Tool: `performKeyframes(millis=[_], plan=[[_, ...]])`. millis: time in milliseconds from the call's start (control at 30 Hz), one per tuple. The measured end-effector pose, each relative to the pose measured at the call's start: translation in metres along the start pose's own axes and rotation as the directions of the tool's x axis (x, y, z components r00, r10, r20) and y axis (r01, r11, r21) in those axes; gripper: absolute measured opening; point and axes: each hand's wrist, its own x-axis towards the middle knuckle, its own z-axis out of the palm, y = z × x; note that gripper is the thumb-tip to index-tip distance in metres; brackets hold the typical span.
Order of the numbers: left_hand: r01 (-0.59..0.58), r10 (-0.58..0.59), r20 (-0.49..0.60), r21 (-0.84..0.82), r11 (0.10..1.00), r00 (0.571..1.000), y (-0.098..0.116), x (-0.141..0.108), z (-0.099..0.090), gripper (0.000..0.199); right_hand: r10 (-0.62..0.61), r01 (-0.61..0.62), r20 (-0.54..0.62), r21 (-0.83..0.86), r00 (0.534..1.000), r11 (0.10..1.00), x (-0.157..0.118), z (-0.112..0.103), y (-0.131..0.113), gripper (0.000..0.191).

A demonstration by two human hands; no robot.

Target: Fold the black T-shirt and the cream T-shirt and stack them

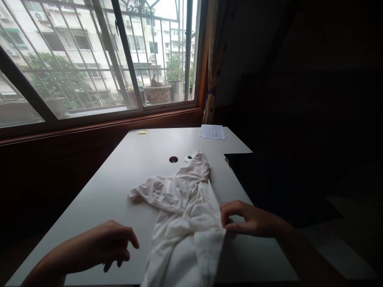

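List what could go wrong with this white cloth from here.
The right hand pinches the cloth only at its edge, while the left hand is off it, so a pull might skew it. Its many creases could get pressed in. Its far end lies against the white ring and might catch there.

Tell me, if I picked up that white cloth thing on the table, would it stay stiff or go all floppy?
The white cloth would probably go floppy, since it lies in soft folds and wrinkles. It looks thin, so it's likely light for its size. It probably wouldn't roll, because it lies spread and crumpled on the table, not in a ball.
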Motion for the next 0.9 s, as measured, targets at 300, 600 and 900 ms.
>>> performKeyframes(millis=[300,600,900], plan=[[-0.014,0.38,-0.389,0.683,0.731,0.84,-0.051,0.099,0.023,0.062,-0.028,-0.253,-0.492,-0.494,0.87,0.832,0.029,-0.01,0.074,0.029],[-0.074,0.531,-0.391,0.75,0.657,0.752,-0.06,0.12,0.006,0.016,-0.189,-0.235,-0.456,-0.72,0.87,0.653,0.075,-0.031,0.113,0.027],[-0.169,0.035,-0.878,-0.053,0.984,0.477,-0.041,0.076,-0.028,0.029,-0.02,-0.035,-0.759,-0.056,0.65,0.998,0.05,-0.051,0.072,0.028]])
